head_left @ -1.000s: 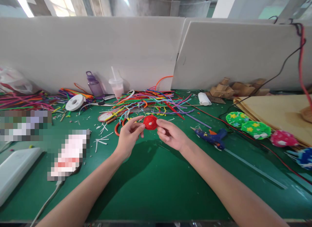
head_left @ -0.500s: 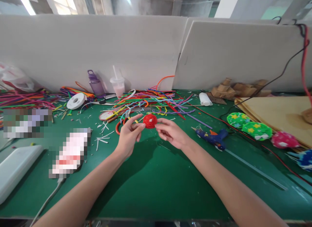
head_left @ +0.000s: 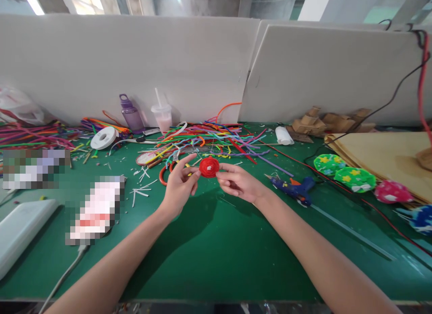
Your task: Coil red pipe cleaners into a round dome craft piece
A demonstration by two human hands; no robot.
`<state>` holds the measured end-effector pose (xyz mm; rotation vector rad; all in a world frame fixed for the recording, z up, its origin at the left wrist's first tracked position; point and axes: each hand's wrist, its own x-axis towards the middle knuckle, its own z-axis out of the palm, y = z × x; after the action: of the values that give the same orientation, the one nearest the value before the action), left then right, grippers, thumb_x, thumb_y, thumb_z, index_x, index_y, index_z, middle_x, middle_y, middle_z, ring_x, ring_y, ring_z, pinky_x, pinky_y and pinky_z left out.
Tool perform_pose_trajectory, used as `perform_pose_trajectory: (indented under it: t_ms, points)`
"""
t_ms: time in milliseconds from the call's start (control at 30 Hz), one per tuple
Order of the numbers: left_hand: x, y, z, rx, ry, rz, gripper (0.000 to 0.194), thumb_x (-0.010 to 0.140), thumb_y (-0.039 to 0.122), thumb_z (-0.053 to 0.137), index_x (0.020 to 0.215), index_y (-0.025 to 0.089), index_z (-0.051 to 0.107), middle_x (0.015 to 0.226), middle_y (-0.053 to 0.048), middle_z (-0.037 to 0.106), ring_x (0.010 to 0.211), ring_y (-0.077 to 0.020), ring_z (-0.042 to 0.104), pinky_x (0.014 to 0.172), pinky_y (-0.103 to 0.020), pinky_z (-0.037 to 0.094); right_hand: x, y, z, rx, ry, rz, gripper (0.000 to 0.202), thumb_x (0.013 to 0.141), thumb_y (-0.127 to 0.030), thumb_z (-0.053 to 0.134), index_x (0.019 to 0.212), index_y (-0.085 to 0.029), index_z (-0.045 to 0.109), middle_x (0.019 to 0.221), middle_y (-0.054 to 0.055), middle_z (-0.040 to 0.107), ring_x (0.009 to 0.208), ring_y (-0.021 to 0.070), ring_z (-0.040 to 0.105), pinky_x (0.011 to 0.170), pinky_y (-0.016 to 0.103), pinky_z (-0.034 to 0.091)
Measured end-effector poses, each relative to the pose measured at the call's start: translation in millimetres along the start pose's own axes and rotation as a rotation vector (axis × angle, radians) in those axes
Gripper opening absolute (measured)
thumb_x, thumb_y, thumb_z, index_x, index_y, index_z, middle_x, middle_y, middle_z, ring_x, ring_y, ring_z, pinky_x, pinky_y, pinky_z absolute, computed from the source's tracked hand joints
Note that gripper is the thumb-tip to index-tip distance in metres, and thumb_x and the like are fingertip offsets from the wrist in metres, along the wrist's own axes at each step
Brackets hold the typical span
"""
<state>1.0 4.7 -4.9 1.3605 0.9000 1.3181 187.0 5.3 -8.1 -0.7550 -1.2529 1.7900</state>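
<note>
Between my two hands, above the green table, is a small round red coil (head_left: 209, 167) that looks made of pipe cleaner, with a white spot near its middle. My left hand (head_left: 180, 183) pinches its left edge between thumb and fingers, the index finger raised. On the opposite edge, my right hand (head_left: 238, 181) grips it with thumb and fingertips. Just behind my left hand lie orange-handled scissors (head_left: 163, 175), partly hidden by it. A heap of loose colourful pipe cleaners (head_left: 216, 141) spreads beyond the coil.
A blue glue gun (head_left: 293, 190) with a long glue stick lies right, near green decorated discs (head_left: 354, 179) and cardboard sheets (head_left: 374, 152). Behind stand a purple bottle (head_left: 131, 116) and a lidded cup (head_left: 162, 118). A white power bank (head_left: 27, 233) and a cabled phone (head_left: 96, 210) lie left.
The red coil has tilted slightly so more of its round face shows. Both hands keep hold of it in nearly the same place; the view has shifted slightly.
</note>
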Motion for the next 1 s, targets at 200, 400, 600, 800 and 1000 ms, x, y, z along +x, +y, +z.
perform_pose_trajectory:
  t_ms: [200, 400, 600, 800, 1000]
  points:
    - [-0.7, 2.9, -0.9, 0.079, -0.043, 0.013, 0.051, 0.076, 0.022, 0.066, 0.124, 0.022, 0.050, 0.083, 0.000, 0.065, 0.037, -0.0025, 0.044, 0.036, -0.019, 0.035, 0.1, -0.2, 0.5, -0.021, 0.022, -0.028, 0.016, 0.083, -0.027, 0.063, 0.094, -0.019, 0.055, 0.054, -0.010, 0.042, 0.031, 0.0013, 0.035, 0.032, 0.017, 0.016]
    - [-1.5, 0.2, -0.5, 0.060, -0.038, 0.011, 0.045, 0.076, 0.018, 0.063, 0.121, 0.021, 0.055, 0.080, -0.001, 0.065, 0.040, -0.0020, 0.040, 0.036, -0.018, 0.032, -0.4, 0.4, 0.0, -0.037, 0.013, -0.024, 0.016, 0.083, -0.029, 0.063, 0.093, -0.019, 0.055, 0.055, -0.010, 0.043, 0.031, 0.0016, 0.036, 0.031, 0.018, 0.011]
    - [-1.8, 4.0, 1.5, -0.035, -0.053, -0.011, 0.052, 0.073, 0.022, 0.070, 0.122, 0.021, 0.054, 0.082, 0.000, 0.068, 0.039, -0.0040, 0.047, 0.038, -0.020, 0.038, 0.0, -0.9, -1.0, -0.032, 0.030, -0.044, 0.018, 0.082, -0.028, 0.064, 0.095, -0.019, 0.055, 0.054, -0.011, 0.043, 0.031, 0.0016, 0.035, 0.030, 0.017, 0.014]
    - [-0.7, 1.7, 0.9, -0.070, -0.038, -0.026, 0.054, 0.071, 0.021, 0.072, 0.122, 0.019, 0.055, 0.077, 0.001, 0.068, 0.036, -0.0026, 0.044, 0.036, -0.019, 0.034, -2.2, -4.5, 7.4, -0.125, 0.090, -0.043, 0.015, 0.082, -0.029, 0.062, 0.092, -0.020, 0.055, 0.049, -0.011, 0.046, 0.028, 0.0029, 0.036, 0.027, 0.017, 0.013]
    - [-1.5, 3.1, 2.2, -0.117, -0.051, -0.041, 0.056, 0.070, 0.017, 0.072, 0.123, 0.020, 0.055, 0.080, 0.001, 0.067, 0.038, -0.0022, 0.045, 0.037, -0.018, 0.035, -2.0, -4.0, 12.7, -0.058, 0.074, -0.037, 0.017, 0.080, -0.028, 0.061, 0.093, -0.019, 0.056, 0.046, -0.011, 0.046, 0.026, 0.0032, 0.034, 0.025, 0.016, 0.013]
